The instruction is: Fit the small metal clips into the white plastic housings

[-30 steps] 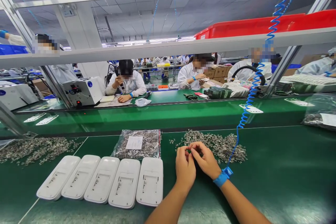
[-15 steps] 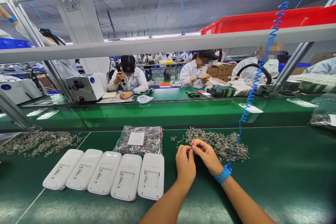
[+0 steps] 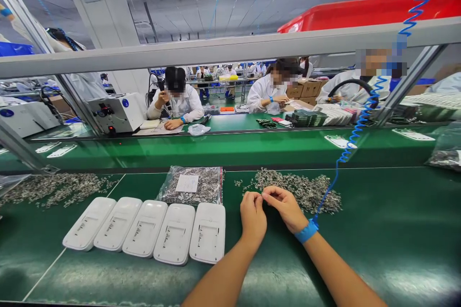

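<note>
Hands (image 3: 268,213) by loose metal bits (image 3: 306,192)

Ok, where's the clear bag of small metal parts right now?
In the head view the bag lies on the green bench, left of the left hand, just behind the row of white housings.

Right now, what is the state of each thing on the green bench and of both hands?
Left hand: pinched, fingertips meeting right hand.
Right hand: pinched, blue wrist strap on.
Five white plastic housings: flat, side by side.
Clear plastic bag: full, lying flat.
Small metal parts: loose pile.
</note>
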A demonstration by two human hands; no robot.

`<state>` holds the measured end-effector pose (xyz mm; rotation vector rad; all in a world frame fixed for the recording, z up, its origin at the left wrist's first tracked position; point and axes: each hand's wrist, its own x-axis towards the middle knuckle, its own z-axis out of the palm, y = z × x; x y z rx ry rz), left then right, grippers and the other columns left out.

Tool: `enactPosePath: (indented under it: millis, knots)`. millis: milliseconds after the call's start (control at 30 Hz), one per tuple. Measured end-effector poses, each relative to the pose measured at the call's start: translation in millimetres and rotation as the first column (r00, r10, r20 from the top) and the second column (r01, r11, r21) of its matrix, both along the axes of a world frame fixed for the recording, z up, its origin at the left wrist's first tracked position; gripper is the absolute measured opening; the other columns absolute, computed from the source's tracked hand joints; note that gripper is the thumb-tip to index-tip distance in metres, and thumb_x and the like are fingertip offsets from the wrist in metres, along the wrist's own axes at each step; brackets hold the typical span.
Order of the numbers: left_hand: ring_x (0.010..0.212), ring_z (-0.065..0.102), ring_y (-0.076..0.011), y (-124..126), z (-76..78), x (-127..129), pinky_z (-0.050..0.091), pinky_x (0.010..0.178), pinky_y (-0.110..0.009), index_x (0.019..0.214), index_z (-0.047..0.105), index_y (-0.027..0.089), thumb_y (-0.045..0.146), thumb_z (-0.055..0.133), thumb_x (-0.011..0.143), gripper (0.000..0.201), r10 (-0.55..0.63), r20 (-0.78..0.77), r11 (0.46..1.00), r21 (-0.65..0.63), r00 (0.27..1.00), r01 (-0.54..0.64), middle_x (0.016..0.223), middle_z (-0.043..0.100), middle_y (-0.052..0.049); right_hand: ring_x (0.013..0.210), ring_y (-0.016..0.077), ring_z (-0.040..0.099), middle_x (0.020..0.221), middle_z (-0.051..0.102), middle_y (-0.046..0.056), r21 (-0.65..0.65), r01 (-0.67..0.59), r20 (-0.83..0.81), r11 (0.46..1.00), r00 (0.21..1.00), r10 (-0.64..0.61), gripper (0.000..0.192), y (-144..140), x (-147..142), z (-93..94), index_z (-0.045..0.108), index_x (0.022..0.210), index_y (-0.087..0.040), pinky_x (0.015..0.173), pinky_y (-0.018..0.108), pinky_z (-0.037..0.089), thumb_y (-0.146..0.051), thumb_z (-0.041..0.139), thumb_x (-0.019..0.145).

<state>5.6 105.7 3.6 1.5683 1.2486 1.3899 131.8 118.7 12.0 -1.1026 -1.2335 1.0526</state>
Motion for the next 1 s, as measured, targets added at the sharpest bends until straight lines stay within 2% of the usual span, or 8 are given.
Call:
enactPosePath:
  millis: [300,567,700,833,1000]
  knots:
    - [0.083,0.054,-0.0182,-0.3,1.8,-0.4,0.039,0.076,-0.031,0.084,0.058,0.018,0.020,0.044,0.096,0.018,-0.003,-0.017,1.000,-0.024,1.000,0.002,0.087,0.060,-0.004,0.072,0.0146,0.056,0.078,0.063,0.003,-0.077,0.012,-0.036,0.997,0.999,-0.015,0.045,-0.5,-1.4,0.9,0.068,0.078,-0.016,0.067,0.027,0.046,-0.055,0.084,0.064]
    - [0.075,0.050,-0.0161,-1.9,2.4,0.9,0.037,0.069,-0.029,0.083,0.058,0.018,0.017,0.049,0.092,0.013,0.018,-0.025,1.000,-0.017,1.000,-0.018,0.082,0.054,-0.002,0.074,0.0153,0.055,0.080,0.064,0.004,-0.095,-0.013,-0.044,0.995,0.999,0.009,0.046,-0.6,-0.4,0.3,0.068,0.079,-0.015,0.068,0.028,0.044,-0.055,0.084,0.064]
    - [0.074,0.049,-0.0154,-2.9,2.4,0.4,0.035,0.068,-0.028,0.080,0.055,0.018,0.015,0.050,0.090,0.012,0.020,-0.078,1.000,-0.013,0.997,-0.021,0.081,0.054,-0.001,0.068,0.0134,0.051,0.074,0.062,0.003,-0.117,-0.042,0.008,0.992,0.999,0.044,0.048,2.1,-0.5,-2.5,0.067,0.077,-0.014,0.066,0.027,0.042,-0.060,0.079,0.068]
    - [0.073,0.047,-0.0151,-3.4,1.4,-0.7,0.031,0.067,-0.028,0.073,0.046,0.019,0.007,0.047,0.086,0.018,0.032,-0.153,0.999,-0.027,0.988,-0.037,0.078,0.051,-0.001,0.072,0.0156,0.055,0.074,0.062,0.003,-0.103,-0.082,0.054,0.991,0.995,0.088,0.048,3.1,-3.6,-5.6,0.062,0.075,-0.015,0.069,0.029,0.045,-0.061,0.077,0.071]
    - [0.073,0.046,-0.0154,-2.2,-0.4,-1.3,0.031,0.067,-0.029,0.073,0.045,0.020,0.009,0.049,0.086,0.017,0.010,-0.215,1.000,-0.021,0.977,-0.015,0.079,0.051,-0.001,0.077,0.0157,0.060,0.079,0.062,0.002,-0.071,-0.116,-0.015,0.991,0.993,0.115,0.044,1.7,-2.0,-5.1,0.058,0.076,-0.017,0.074,0.029,0.049,-0.054,0.082,0.069]
